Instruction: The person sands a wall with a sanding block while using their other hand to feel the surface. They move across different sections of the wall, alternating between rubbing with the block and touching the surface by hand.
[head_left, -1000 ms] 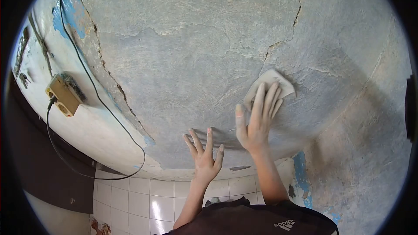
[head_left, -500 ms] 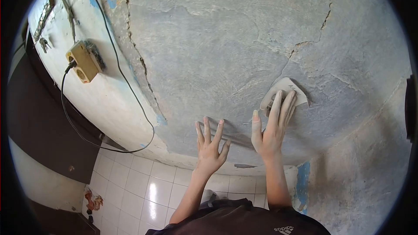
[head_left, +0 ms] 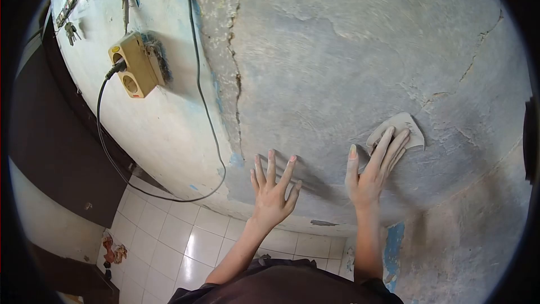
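Observation:
My right hand, dusted pale, presses a whitish sheet with faint print against the grey plastered wall. Its fingers lie over the sheet, close together, and the thumb points up apart from them. To the left, my left hand has its fingers spread, tips at or very near the wall, with nothing in it. A jagged crack runs down the wall above my left hand. Another crack lies above and right of the sheet.
A yellowish socket block with a black plug and cable hangs on the white wall at left. Keys hang farther up. Below are white floor tiles, a dark panel and an orange object.
The view has shifted, so the socket and cracks appear farther right. My right hand and the sheet appear farther right and slightly lower. My left hand remains spread in nearly the same image position.

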A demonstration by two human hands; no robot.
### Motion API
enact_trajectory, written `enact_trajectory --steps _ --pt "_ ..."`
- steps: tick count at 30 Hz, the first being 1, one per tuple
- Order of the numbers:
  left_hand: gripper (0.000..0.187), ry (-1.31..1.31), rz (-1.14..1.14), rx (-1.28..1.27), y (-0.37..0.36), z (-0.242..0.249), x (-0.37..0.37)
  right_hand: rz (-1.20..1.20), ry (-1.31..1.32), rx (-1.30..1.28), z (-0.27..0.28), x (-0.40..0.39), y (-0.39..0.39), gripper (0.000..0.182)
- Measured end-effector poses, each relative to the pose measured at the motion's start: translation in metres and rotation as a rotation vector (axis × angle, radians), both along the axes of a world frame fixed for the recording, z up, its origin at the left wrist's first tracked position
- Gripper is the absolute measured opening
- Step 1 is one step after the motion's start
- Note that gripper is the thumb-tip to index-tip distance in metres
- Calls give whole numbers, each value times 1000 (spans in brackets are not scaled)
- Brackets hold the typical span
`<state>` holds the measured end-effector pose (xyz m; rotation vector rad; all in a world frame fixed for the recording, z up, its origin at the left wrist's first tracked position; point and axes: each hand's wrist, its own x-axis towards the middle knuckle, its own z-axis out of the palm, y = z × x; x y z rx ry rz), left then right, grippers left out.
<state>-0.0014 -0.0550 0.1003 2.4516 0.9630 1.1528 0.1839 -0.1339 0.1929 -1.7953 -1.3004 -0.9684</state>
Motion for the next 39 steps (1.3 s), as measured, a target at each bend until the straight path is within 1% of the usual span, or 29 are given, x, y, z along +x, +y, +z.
enact_trajectory --steps 1,3,4,5,7,8,9,11,13,14,15,16,18,19,21,22,23,24,25,27,30,33,35,36,38,39 --pt "60 3 -11 1 6 1 -7 -11 3 1 -6 -10 6 78" --pt "60 -23 -4 22 23 3 -22 -51 77 -46 -37 -36 20 78" --pt "60 -9 -20 31 32 4 -30 15 107 -22 -60 -49 30 78" --pt "60 9 -3 57 40 2 -36 -4 125 -14 -80 -68 41 78" --pt "60 36 -10 84 51 -2 -49 53 252 -51 -100 -104 60 78" --pt "62 86 -45 88 56 -4 -55 62 279 -2 -102 -111 68 78" --pt "64 135 -78 103 63 -4 -62 43 287 15 -87 -112 73 78" --pt "63 140 -141 123 73 -2 -77 -10 151 29 -43 -102 76 75" --pt "62 151 -203 121 80 -8 -90 -42 165 74 -13 -103 83 73" --pt "61 183 -218 173 85 -11 -94 -54 170 112 -8 -105 84 72" --pt "61 186 -242 180 91 -13 -96 -78 174 120 -15 -111 88 72" --pt "61 197 -247 191 94 -16 -97 -51 177 133 -29 -117 94 70" --pt "62 210 -276 200 96 -18 -98 -22 205 127 -67 -136 103 70" --pt "63 186 -297 173 97 -18 -99 -46 212 130 -84 -144 108 70" --pt "64 188 -342 127 99 -22 -106 -5 378 79 -118 -165 112 71" --pt "65 210 -321 154 102 -28 -105 -12 387 99 -123 -169 118 72" --pt "66 218 -291 201 105 -29 -102 -19 383 97 -119 -168 118 72" --pt "66 163 -323 153 106 -27 -103 -10 354 123 -113 -168 121 72" --pt "66 164 -325 151 105 -25 -106 -1 328 142 -107 -169 121 72" --pt "65 104 -318 148 102 -19 -106 1 284 128 -87 -162 118 70" --pt "64 79 -283 179 102 -20 -103 10 145 73 -53 -149 114 69" --pt "64 63 -239 163 104 -20 -107 21 80 89 -41 -141 116 69" --pt "63 27 -216 132 109 -36 -109 5 116 77 -56 -151 121 69" --pt "62 -14 -201 112 109 -45 -108 -10 132 59 -77 -157 125 69" --pt "62 6 -205 64 106 -60 -111 -11 175 20 -117 -168 130 67" --pt "62 21 -206 24 104 -65 -114 -10 182 20 -115 -170 128 67"
